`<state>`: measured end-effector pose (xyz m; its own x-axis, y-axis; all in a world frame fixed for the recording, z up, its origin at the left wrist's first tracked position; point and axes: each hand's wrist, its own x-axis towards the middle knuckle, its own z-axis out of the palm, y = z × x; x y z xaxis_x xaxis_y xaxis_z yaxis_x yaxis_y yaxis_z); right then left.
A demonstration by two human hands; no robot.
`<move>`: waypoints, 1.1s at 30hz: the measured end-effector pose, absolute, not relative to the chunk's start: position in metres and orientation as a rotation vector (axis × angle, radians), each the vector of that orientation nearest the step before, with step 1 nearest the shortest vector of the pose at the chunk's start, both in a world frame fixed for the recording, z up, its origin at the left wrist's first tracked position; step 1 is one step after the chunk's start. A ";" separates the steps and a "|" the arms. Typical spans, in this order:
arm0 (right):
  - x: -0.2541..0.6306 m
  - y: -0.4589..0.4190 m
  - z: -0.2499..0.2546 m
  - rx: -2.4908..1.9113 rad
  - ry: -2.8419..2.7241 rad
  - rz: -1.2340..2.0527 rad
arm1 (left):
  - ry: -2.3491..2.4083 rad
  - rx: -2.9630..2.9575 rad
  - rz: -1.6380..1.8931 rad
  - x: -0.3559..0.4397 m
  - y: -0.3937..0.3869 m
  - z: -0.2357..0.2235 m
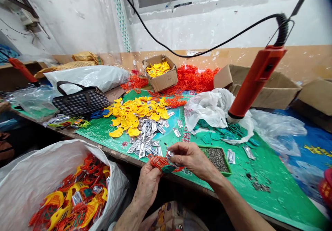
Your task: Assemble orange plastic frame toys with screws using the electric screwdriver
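Fingers [179, 159] pinch-tight on orange netting [158, 161] and silvery piece [169, 153] (green tabletop [282, 189], scuffed wall [233, 18] beyond).

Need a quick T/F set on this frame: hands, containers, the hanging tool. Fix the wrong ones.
1. The left hand grips orange netting. True.
2. The right hand is empty and away from the left. False: its fingers pinch a small silvery piece at the netting.
3. The big white sack holds red and yellow items. True.
4. The green tray is left of the silver pile. False: it is to the right.
5. An orange power tool hangs at the right. True.
6. The checkered bag is inside the white sack. False: it sits left of the yellow pile.
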<state>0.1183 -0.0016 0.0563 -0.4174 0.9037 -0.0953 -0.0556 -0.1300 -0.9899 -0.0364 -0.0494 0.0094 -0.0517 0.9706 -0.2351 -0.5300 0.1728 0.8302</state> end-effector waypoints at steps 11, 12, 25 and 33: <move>0.123 0.012 0.047 -1.030 -1.532 1.546 | 0.986 0.563 1.387 -0.044 -0.056 0.016; 0.125 0.016 0.043 -1.090 -1.598 1.462 | 1.000 0.546 1.389 -0.046 -0.057 0.016; 0.112 0.064 0.032 -1.488 -2.173 0.768 | 1.062 0.339 1.495 -0.093 -0.056 0.014; 0.061 0.092 0.019 -1.504 -2.345 0.876 | 1.044 0.279 1.506 -0.104 -0.051 0.008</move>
<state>0.0607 0.0919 0.0192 -0.4515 0.8830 -0.1285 0.7511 0.2983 -0.5889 -0.1039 -0.0515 0.0081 -0.2500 0.8887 -0.3843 -0.6718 0.1266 0.7298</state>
